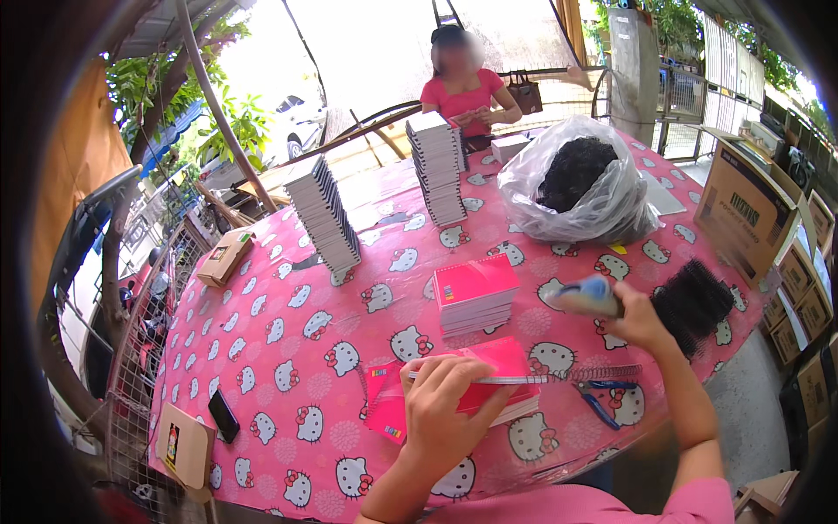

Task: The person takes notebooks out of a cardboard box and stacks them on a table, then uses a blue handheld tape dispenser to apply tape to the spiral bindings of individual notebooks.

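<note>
Two bare hands over a counter (288,397) with a pink printed cover: the left hand (443,406) has its fingers closed over the near edge of a pink notebook (504,355), its thumb below; the right hand (637,319) curls its fingers around a blue-and-white object (589,297), too blurred to identify. The notebook lies at or just above the top of a low stack (524,408), a loose coil (602,373) projecting rightward from its near edge. Should the left grip slacken, the notebook could probably slip on the glossy covers and the coil bend or work loose; its free end might also catch on the blue-handled pliers (602,403) near it. A bump could topple the tall notebook piles (323,218). Containers: a translucent plastic bag (528,196), open at the top, holds a black tangled mass (578,170), apparently coils; a similar black heap (691,306) lies outside it. At right stands a large carton (742,210), contents not visible.
</note>
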Demonstrator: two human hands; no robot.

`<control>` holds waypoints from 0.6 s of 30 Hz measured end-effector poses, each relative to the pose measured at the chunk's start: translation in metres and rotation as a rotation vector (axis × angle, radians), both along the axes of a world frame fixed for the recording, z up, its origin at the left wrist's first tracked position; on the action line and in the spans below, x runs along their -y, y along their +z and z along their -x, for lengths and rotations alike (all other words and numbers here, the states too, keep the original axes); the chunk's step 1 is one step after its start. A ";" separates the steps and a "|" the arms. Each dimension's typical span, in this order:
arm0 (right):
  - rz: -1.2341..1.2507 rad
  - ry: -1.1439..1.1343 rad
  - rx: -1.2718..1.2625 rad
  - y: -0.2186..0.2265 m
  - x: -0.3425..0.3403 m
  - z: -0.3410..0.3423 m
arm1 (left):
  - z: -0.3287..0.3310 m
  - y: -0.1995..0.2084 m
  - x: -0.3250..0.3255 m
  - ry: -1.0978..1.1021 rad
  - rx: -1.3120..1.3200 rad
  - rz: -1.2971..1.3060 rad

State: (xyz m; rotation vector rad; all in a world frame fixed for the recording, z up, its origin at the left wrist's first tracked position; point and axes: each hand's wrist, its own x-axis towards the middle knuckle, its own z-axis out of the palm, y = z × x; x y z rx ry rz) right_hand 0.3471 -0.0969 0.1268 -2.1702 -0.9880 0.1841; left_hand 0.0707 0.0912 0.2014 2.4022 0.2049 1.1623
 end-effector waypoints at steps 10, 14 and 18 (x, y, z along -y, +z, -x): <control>-0.587 0.784 -0.615 0.094 -0.033 0.048 | -0.009 0.011 0.006 -0.010 -0.016 0.063; -0.329 0.510 -0.115 0.094 -0.048 0.049 | -0.008 0.011 0.002 -0.016 -0.036 0.050; -0.416 0.624 -0.322 0.088 -0.052 0.048 | 0.001 -0.005 -0.011 -0.063 0.095 0.314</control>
